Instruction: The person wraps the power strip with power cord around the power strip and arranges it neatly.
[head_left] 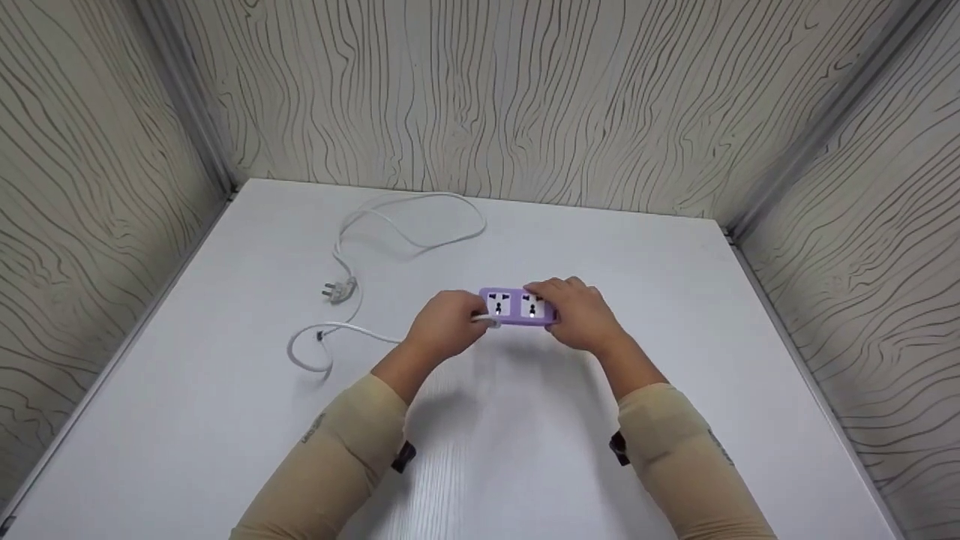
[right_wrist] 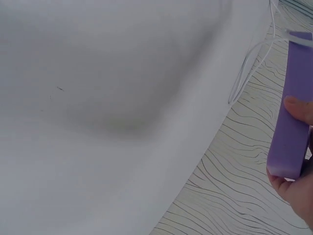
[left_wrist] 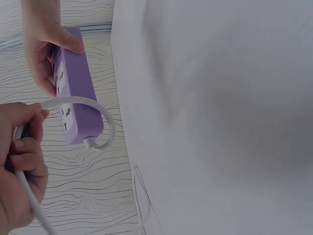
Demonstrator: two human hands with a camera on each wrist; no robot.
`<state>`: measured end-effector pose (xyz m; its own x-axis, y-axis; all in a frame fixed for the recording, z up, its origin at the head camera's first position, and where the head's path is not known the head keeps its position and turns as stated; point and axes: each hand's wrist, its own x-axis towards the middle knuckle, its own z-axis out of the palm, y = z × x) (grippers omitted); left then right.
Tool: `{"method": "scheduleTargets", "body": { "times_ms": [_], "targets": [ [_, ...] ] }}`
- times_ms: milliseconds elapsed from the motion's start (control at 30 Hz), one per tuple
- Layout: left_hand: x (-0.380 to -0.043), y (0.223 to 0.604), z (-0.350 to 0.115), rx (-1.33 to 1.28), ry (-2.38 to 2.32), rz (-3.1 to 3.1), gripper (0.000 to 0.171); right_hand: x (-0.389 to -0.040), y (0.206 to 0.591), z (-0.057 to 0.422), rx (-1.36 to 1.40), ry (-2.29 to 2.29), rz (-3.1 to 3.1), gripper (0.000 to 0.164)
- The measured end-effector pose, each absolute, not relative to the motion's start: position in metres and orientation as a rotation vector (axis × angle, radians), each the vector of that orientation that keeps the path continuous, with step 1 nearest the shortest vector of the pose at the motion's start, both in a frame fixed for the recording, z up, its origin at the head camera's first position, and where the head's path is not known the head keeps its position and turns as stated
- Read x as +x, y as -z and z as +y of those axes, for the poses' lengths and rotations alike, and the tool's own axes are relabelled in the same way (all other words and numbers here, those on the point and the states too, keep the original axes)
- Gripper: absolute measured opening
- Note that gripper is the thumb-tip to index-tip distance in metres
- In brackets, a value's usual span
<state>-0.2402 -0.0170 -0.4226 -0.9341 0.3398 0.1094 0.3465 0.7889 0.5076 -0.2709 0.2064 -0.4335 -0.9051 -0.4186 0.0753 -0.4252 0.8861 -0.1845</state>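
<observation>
My right hand (head_left: 583, 315) grips the right end of a purple power strip (head_left: 515, 321), its thumb along the near side and fingers over the far edge. Several white socket faces look up toward the head camera. In the left wrist view, a white cord (left_wrist: 105, 110) leaves the strip's end and bends back in a tight loop. My left hand (left_wrist: 22, 161) holds that cord between thumb and curled fingers, close beside the strip. The right wrist view shows the strip's plain purple side (right_wrist: 293, 73) and the right thumb (right_wrist: 299, 108) pressed on it.
The rest of the cord (head_left: 360, 330) lies in loose loops on the white table (head_left: 675, 450), left and far side. A white plug (head_left: 340, 290) with metal pins rests there, near a small dark tie (head_left: 320, 336) on the cord. Wood-patterned panels (head_left: 480, 97) enclose the table.
</observation>
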Motion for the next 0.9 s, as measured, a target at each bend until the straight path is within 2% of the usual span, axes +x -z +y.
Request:
{"method": "scheduleTargets", "body": {
  "times_ms": [267, 467, 900],
  "targets": [
    [-0.241, 0.421, -0.029, -0.686, 0.624, -2.624, 0.022, -0.27, 0.437, 0.222, 0.935, -0.753, -3.127, 0.063],
    [-0.254, 0.428, -0.041, -0.566, 0.695, -2.334, 0.021, -0.266, 0.436, 0.222, 1.075, -0.991, -3.168, 0.064],
    [-0.27, 0.457, -0.051, -0.252, 1.226, -2.381, 0.029, -0.26, 0.424, 0.218, 1.168, -1.164, -3.076, 0.064]
  ]
}}
